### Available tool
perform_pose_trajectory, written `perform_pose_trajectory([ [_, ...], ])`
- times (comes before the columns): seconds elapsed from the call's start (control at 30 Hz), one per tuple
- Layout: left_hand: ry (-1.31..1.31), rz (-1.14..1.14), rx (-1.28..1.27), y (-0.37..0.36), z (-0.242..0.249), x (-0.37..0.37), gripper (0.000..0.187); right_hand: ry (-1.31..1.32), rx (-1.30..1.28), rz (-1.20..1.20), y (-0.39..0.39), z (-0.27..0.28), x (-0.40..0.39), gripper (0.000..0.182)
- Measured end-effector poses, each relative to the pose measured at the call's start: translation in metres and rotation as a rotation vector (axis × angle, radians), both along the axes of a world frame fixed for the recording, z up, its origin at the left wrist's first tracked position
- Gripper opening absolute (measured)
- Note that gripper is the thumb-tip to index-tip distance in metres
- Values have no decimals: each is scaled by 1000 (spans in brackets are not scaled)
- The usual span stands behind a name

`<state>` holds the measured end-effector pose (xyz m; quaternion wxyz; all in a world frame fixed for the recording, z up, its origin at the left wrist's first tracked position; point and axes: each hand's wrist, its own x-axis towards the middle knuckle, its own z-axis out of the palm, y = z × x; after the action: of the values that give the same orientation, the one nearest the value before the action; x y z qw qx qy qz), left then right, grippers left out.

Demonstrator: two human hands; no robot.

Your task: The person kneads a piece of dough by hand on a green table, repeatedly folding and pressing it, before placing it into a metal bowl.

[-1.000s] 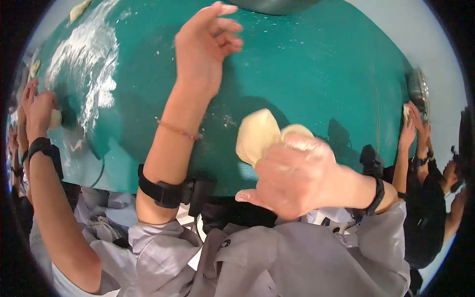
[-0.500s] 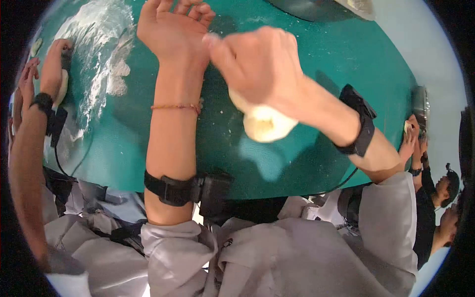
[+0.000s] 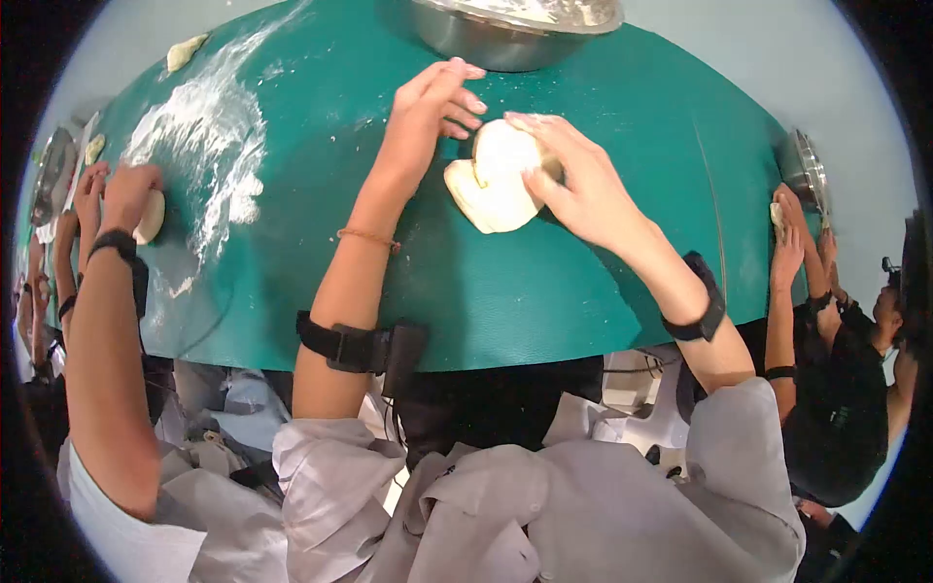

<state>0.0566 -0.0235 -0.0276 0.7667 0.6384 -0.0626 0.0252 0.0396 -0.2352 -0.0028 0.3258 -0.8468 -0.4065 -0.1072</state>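
A pale piece of dough (image 3: 498, 185) lies on the green table, folded over, with a round upper lobe and a flatter flap at its lower left. My right hand (image 3: 573, 175) holds the right side of the dough, thumb and fingers curved round its edge. Just left of the dough is my left hand (image 3: 428, 117), fingers apart and slightly bent, with nothing in it. A small gap shows between its fingertips and the dough.
A metal bowl (image 3: 520, 34) stands at the table's far edge. White flour (image 3: 209, 126) is spread on the left. A co-worker's hand (image 3: 131, 189) presses dough beside it. Another bowl (image 3: 805, 173) and more people's hands are at the right edge.
My right hand has come down from above and taken hold of the dough. My left hand has turned over and moved right, closer to it. More of the metal bowl shows.
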Motion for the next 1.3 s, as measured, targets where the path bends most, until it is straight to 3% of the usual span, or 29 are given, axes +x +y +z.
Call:
perform_pose_trajectory([
  [0.1,57,106,11,5,0,1,49,71,-54,-118,-15,22,-30,45],
  [0.13,65,107,-21,6,-1,3,49,207,-129,-241,-15,37,-38,49],
  [0.23,98,120,-5,5,0,4,49,72,-206,-394,-17,40,-39,48],
  [0.27,100,108,-12,6,-2,5,49,-129,-147,-304,-15,35,-30,54],
  [0.4,117,99,-27,4,-1,6,48,-168,-196,126,5,28,-20,73],
  [0.5,138,120,-22,5,-2,5,48,-102,-491,124,7,37,-33,71],
  [0.53,139,127,-16,5,-1,4,49,-154,-464,109,6,35,-34,63],
  [0.63,135,139,-12,4,1,5,49,-74,-355,20,-1,33,-35,49],
  [0.73,125,134,-15,3,1,4,48,251,172,-181,-8,32,-36,38],
  [0.83,137,114,-11,2,0,4,47,485,768,-178,-13,25,-37,33],
  [0.97,128,115,3,3,0,6,45,-6,226,-141,-34,-8,-30,48],
  [1.0,122,112,5,2,2,4,44,-15,200,-202,-37,-8,-33,54],
  [1.13,104,125,53,1,1,2,36,376,447,-215,-31,7,-37,63],
  [1.23,81,109,46,3,-1,2,32,19,86,-232,-12,27,-38,60],
  [1.3,79,105,55,2,0,1,31,-55,-46,-160,-11,28,-43,52],
])
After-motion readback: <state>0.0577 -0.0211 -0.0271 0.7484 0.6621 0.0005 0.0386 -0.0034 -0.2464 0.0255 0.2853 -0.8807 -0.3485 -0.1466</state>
